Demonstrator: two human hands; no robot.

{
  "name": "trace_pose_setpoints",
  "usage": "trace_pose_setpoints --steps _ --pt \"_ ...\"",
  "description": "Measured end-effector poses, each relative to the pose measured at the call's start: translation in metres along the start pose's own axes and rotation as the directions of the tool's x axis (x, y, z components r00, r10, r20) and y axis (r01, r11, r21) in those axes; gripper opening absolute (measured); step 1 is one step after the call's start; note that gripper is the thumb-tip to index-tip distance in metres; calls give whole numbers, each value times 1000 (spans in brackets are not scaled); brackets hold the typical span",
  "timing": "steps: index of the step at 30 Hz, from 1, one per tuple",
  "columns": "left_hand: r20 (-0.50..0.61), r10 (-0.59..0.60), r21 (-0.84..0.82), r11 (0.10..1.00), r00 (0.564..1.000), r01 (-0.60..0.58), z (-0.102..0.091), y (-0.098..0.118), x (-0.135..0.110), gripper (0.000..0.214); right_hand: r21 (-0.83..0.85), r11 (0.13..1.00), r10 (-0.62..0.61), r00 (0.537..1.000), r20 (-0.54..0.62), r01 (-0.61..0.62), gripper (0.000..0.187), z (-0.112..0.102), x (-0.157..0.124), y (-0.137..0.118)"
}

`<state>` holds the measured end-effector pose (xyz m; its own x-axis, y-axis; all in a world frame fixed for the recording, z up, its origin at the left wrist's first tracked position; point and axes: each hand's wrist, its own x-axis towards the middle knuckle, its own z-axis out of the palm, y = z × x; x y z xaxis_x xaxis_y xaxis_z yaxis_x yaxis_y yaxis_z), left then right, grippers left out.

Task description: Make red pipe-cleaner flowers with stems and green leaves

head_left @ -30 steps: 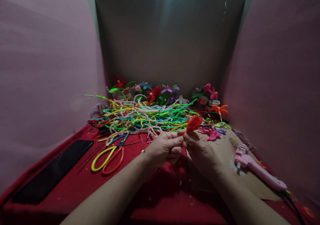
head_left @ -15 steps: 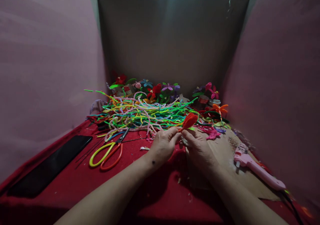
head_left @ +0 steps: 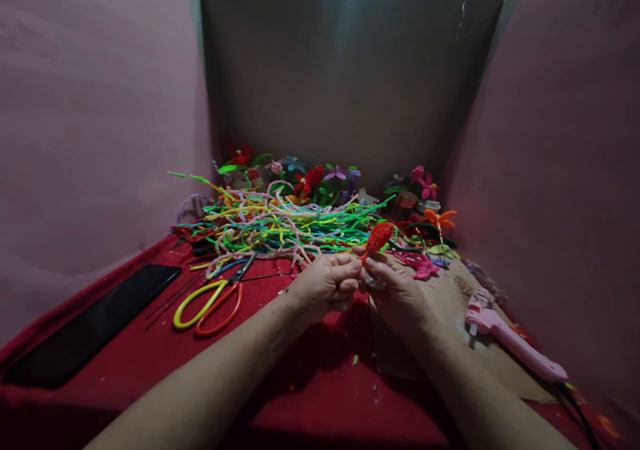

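Note:
My right hand [head_left: 400, 293] is closed round the lower end of a red pipe-cleaner flower bud [head_left: 380, 237], which points up and slightly right. From the other side my left hand [head_left: 325, 282] pinches at the base of the same bud, its fingers curled; the exact grip point is hidden. Something whitish, too small to name, shows between the right fingers. Just beyond both hands lies a tangled heap of coloured pipe cleaners [head_left: 280, 223].
Scissors [head_left: 207, 310] with yellow and red handles and a black phone [head_left: 95, 323] lie left on the red cloth [head_left: 320, 383]. A pink glue gun [head_left: 515, 340] rests on cardboard [head_left: 440, 303] at right. Finished pipe-cleaner flowers [head_left: 307, 180] stand at the back.
The left hand has turned, its fingers now more curled at the bud's base. The bud has tipped more upright. The view has shifted slightly.

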<state>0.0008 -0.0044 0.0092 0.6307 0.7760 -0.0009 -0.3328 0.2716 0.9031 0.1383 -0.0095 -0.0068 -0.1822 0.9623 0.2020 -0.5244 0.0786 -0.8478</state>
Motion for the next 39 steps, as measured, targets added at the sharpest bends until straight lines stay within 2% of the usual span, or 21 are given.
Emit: trace_pose_setpoints --steps 4,6,8,9,11,13,15,17,19,22,24,27,30,32,35,37,39 --pt "106 -50 -44 998 993 55 -1 3 -3 17 44 999 8 997 76 -12 12 -4 0 4" --pt "92 -49 66 997 994 43 1 4 -4 21 48 999 -12 997 79 8 9 -5 1 5" --pt "8 51 300 953 999 -51 5 4 -3 26 41 999 -32 999 38 30 9 -6 2 6" --pt "-37 151 454 883 988 -118 6 2 -3 26 30 999 -34 999 9 34 10 -6 2 6" --pt "-74 391 756 622 917 -204 9 -3 -3 22 9 999 -36 999 -36 37 10 -5 2 6" --pt "-26 547 934 312 837 -175 10 -9 -2 19 10 999 -45 997 -56 46 10 -3 1 7" --pt "0 593 992 100 805 -73 9 -15 -2 23 29 998 -54 995 -79 56 8 -2 0 8" --pt "-7 595 999 -25 804 28 7 -18 -2 27 43 997 -53 993 -105 58 6 -3 0 10" --pt "17 590 989 -129 807 74 6 -20 -1 27 36 999 -33 992 -121 37 6 -5 1 14" --pt "132 557 960 -276 820 34 5 -19 -1 27 -8 1000 -15 989 -149 13 9 -10 3 20" --pt "167 533 946 -323 829 17 5 -19 -1 26 -40 999 -15 985 -171 8 10 -13 5 23" --pt "158 527 958 -287 835 0 6 -19 -1 24 -64 998 11 985 -172 -22 10 -13 4 22" --pt "129 570 988 -144 811 -56 5 -18 0 23 -91 996 3 988 -153 -17 9 -9 1 16" --pt "57 605 996 22 794 -88 5 -17 0 23 -108 994 -24 992 -123 10 8 -5 -1 12" --pt "-90 595 915 366 799 -169 7 -14 2 19 -106 994 -36 996 -82 27 9 0 -4 6" --pt "-175 529 770 600 831 -220 10 -10 3 16 -99 995 -36 997 -67 29 10 2 -5 4" --pt "-229 409 577 788 883 -215 13 -6 3 14 -85 996 -36 997 -69 30 11 2 -5 4"
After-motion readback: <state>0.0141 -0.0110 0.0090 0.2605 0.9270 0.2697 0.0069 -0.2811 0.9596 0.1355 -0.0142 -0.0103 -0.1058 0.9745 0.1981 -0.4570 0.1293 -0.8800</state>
